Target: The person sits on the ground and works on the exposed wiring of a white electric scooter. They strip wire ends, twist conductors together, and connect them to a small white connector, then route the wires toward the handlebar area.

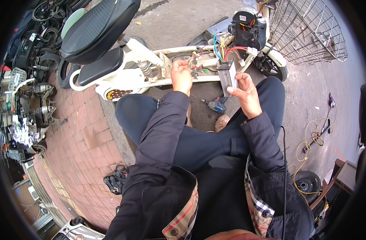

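Note:
A white electric scooter frame (155,82) stretches across in front of me, its floor section opened up. My right hand (247,95) grips a silver finned controller box (226,80) between thumb and fingers, tilted over the near side of the frame. Blue, yellow, green and red wires (220,48) run out of the box's far end. My left hand (181,77) is closed at a bundle of thin wires with small connectors (196,63) in the frame. Its fingertips pinch some of these wires; which ones I cannot make out.
A blue power drill (216,105) lies on the ground between my legs. The scooter has a black seat (99,30) and a wire basket (311,32). Yellow cord (311,140) and a loose wheel (307,182) are at right. Scooter parts (43,94) crowd the left.

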Motion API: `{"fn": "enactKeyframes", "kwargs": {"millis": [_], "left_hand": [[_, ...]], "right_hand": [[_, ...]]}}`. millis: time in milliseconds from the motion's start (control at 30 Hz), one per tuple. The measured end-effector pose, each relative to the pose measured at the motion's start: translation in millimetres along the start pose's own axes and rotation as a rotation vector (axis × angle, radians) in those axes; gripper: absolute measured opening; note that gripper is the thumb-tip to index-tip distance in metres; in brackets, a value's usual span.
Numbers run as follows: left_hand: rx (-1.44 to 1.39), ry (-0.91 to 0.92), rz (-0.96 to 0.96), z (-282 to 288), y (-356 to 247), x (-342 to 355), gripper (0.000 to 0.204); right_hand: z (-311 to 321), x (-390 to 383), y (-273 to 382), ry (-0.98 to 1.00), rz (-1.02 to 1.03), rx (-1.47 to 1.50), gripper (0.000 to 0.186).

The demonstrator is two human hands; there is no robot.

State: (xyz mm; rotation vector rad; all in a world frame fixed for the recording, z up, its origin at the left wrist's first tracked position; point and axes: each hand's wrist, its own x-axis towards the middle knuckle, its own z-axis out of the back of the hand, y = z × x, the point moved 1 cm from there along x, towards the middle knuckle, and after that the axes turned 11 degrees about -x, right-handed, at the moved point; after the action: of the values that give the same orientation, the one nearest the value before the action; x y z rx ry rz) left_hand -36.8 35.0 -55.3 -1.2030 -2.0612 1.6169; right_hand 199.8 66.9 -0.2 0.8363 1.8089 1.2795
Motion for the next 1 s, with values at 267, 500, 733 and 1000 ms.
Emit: {"fn": "enactKeyframes", "kwargs": {"millis": [267,500,733,1000], "left_hand": [[0.222,0.207,0.196,0,-14,-16,0.018],[-0.134,0.342,0.232,-5,-32,-31,0.045],[-0.357,0.237,0.253,-3,-36,-28,0.052],[-0.276,0.149,0.247,3,-28,-19,0.055]], "right_hand": [[-16,-32,18,0.231,-0.053,0.171,0.048],[-19,-25,-8,0.158,-0.167,0.014,0.047],[-18,-17,-25,0.049,-0.178,-0.191,0.048],[-17,-11,-38,0.208,-0.355,-0.241,0.056]]}}
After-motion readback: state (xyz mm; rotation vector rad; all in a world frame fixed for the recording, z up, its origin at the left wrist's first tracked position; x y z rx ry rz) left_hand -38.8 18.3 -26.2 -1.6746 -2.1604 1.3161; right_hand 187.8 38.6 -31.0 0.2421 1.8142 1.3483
